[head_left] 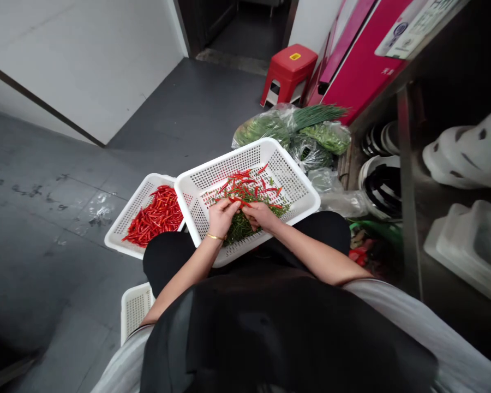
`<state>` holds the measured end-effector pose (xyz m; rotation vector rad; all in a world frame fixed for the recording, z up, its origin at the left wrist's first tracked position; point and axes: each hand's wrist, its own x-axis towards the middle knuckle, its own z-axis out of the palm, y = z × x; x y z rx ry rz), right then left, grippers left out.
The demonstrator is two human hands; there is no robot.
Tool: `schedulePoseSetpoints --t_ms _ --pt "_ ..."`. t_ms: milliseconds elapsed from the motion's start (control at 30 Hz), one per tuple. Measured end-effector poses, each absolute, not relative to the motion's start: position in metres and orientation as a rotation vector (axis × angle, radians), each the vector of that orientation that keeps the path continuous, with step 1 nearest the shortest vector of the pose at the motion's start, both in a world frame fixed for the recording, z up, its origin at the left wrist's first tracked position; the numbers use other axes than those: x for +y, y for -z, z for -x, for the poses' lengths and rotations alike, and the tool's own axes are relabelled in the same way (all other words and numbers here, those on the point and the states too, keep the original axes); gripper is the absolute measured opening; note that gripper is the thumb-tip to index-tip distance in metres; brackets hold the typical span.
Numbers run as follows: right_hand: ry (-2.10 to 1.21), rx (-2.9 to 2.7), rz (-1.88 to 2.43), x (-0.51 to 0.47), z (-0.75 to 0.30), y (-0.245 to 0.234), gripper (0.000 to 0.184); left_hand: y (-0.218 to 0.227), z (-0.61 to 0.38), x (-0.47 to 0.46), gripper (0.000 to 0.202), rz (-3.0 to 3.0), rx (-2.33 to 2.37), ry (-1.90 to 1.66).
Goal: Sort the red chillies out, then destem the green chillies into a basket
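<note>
Grey floor (pixel 188 120), chilli (pixel 240 202) half-hidden in left hand (pixel 222 216)

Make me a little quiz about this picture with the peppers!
1. True or false: the lap basket is empty.
2. What colour is the stool near the doorway? A blue, B red, C yellow.
3. Fill the gap: the left hand and the right hand pinch one red ____ between them.

Key
1. False: green stems lie in it.
2. B.
3. chili.
</note>
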<state>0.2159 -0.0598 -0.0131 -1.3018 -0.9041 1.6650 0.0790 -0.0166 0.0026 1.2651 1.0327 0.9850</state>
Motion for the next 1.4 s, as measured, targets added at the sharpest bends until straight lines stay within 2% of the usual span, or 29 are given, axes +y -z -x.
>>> schedulePoseSetpoints --t_ms 100,233,333,500,633,733,800,833,933,1000,1133,1300,1400 --pt "-1.499 -1.307 1.562 -0.049 -0.243 0.014 0.037 -0.012 -0.075 -0.014 0.018 -1.490 1.015 -1.060" --pt "-0.917 -2.080 2.067 -0.014 -0.302 0.025 0.020 -0.018 -0.066 0.010 0.018 -1.005 0.856 -0.986" --pt "-0.665 -2.147 2.334 0.017 -0.335 0.039 0.019 -0.014 -0.061 0.027 0.020 -0.707 0.650 -0.825" --pt "-0.694 -2.139 2.308 0.038 -0.336 0.043 0.005 0.003 -0.082 0.031 0.030 -0.679 0.699 -0.645" --pt "-0.814 -2.126 2.011 0.027 -0.318 0.019 0.018 0.017 -0.116 0.026 0.041 -0.688 0.878 -0.610" --pt "-1.210 -2.041 1.719 0.027 -0.314 0.012 0.027 0.021 -0.129 0.026 0.043 -0.679 0.892 -0.662" --pt "-1.359 -1.873 1.854 0.038 -0.319 0.018 0.037 0.022 -0.128 0.028 0.041 -0.649 0.884 -0.684" --pt "-1.317 -1.801 2.025 0.046 -0.322 0.025 0.042 0.022 -0.125 0.030 0.039 -0.626 0.884 -0.678" --pt "-0.937 -1.761 2.531 0.068 -0.324 0.050 0.050 0.026 -0.110 0.036 0.040 -0.569 0.940 -0.665" --pt "-0.842 -1.825 2.666 0.075 -0.319 0.064 0.051 0.031 -0.101 0.039 0.043 -0.600 1.026 -0.682" --pt "-0.898 -2.013 2.621 0.074 -0.307 0.074 0.045 0.045 -0.096 0.044 0.040 -1.067 1.306 -0.558" --pt "-0.807 -2.108 2.380 0.050 -0.308 0.046 0.019 0.064 -0.127 0.040 0.028 -1.883 1.428 0.029" --pt "-1.113 -1.885 2.120 0.021 -0.311 0.022 0.009 0.072 -0.147 0.035 0.018 -1.821 1.476 0.096"
